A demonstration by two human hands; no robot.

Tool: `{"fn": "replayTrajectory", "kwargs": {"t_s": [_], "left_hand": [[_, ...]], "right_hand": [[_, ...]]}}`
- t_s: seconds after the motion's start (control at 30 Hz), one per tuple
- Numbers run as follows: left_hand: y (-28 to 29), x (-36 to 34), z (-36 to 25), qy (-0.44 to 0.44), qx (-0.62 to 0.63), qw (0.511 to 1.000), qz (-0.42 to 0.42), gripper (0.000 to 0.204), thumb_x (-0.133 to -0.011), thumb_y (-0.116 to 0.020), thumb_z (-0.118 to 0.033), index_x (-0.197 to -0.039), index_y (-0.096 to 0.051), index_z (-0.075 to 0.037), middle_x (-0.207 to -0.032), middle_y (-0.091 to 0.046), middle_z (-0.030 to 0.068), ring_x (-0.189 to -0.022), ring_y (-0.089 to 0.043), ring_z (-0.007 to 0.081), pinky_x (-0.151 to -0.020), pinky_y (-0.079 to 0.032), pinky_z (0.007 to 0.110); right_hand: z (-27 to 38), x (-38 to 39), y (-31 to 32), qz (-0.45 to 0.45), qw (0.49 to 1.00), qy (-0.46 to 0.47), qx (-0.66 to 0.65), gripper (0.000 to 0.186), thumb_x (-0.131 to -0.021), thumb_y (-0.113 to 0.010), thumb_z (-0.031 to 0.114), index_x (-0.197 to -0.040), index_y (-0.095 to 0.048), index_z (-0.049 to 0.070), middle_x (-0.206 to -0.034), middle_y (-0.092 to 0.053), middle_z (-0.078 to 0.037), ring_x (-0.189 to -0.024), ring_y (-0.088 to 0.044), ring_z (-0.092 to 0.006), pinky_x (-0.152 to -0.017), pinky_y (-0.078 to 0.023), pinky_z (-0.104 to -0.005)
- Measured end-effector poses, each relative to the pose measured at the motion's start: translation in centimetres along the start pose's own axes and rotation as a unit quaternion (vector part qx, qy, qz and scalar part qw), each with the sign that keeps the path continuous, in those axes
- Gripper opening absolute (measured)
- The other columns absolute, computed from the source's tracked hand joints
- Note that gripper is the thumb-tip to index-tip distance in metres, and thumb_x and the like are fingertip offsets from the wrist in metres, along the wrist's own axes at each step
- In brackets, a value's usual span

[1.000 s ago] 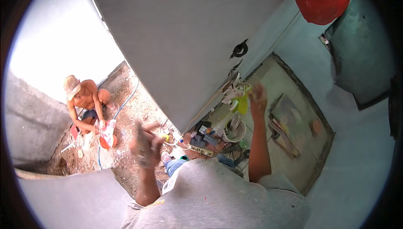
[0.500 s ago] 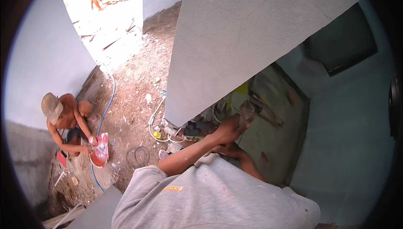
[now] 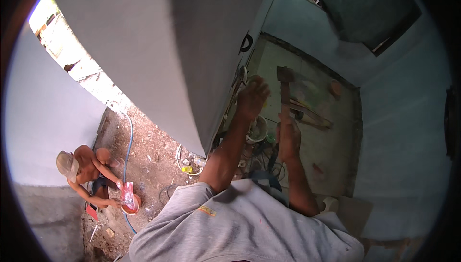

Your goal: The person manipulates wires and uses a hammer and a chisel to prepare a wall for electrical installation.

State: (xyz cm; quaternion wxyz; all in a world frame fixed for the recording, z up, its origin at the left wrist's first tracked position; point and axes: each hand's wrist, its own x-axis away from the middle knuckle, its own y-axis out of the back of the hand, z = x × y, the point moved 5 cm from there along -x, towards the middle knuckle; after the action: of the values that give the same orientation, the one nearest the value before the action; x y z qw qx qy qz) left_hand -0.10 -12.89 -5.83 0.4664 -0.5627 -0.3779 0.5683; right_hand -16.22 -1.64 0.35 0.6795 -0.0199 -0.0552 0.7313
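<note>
My right hand (image 3: 289, 139) is closed round the handle of a scraper-like tool (image 3: 285, 74) with a broad, dark, flat head. The head points up and away from me, over the pale tiled floor of the room on the right. My left hand (image 3: 253, 98) is raised beside the edge of the grey wall, its fingers loosely bent and apart. Nothing shows in it. Below the two hands stands a whitish bucket (image 3: 258, 128), partly hidden by my left forearm.
At the left, a crouching person (image 3: 89, 175) in a cap works over a red-stained bucket (image 3: 133, 207). A blue hose (image 3: 128, 142) runs along the rubble ground. The grey wall (image 3: 125, 41) divides outside from the room. Wooden pieces (image 3: 312, 113) lie on the tiles.
My view has turned right, showing more of the room. My hands, close together before, are now apart: the left is raised off the tool, which stays in the right.
</note>
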Motion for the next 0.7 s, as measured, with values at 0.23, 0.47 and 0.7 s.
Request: {"fn": "replayTrajectory", "kwargs": {"t_s": [0.23, 0.47, 0.7], "left_hand": [[3.0, -4.9, -2.3, -0.137, 0.348, 0.922, -0.096, 0.040, -0.107, -0.028, -0.007, -0.143, -0.043, -0.005, -0.148, -0.048, 0.0128, -0.136, -0.046, 0.0296, -0.117, -0.035, 0.047], [5.0, -4.5, -2.7, -0.155, 0.132, 0.977, -0.065, 0.042, -0.108, -0.031, -0.011, -0.149, -0.034, -0.004, -0.148, -0.046, 0.0152, -0.138, -0.042, 0.0282, -0.118, -0.031, 0.048], [5.7, -2.1, -2.5, -0.214, -0.135, 0.966, -0.047, 0.046, -0.106, -0.039, -0.016, -0.149, -0.033, -0.001, -0.145, -0.048, 0.0165, -0.135, -0.044, 0.0267, -0.116, -0.030, 0.047]], "right_hand": [[2.0, -3.5, -6.1, 0.116, 0.967, -0.190, -0.125, 0.033, -0.094, -0.063, 0.026, -0.119, -0.048, 0.011, -0.080, -0.055, -0.005, -0.054, -0.054, -0.0160, -0.048, -0.047, -0.0332], [-0.4, -6.5, -9.3, 0.079, 0.969, -0.196, -0.130, 0.022, -0.096, -0.057, 0.024, -0.112, -0.049, 0.010, -0.075, -0.054, -0.005, -0.051, -0.054, -0.0165, -0.044, -0.048, -0.0338], [-0.7, -7.7, -11.8, 0.102, 0.974, -0.167, -0.113, 0.017, -0.098, -0.051, 0.022, -0.104, -0.048, 0.007, -0.072, -0.054, -0.006, -0.048, -0.053, -0.0162, -0.041, -0.048, -0.0318]]}}
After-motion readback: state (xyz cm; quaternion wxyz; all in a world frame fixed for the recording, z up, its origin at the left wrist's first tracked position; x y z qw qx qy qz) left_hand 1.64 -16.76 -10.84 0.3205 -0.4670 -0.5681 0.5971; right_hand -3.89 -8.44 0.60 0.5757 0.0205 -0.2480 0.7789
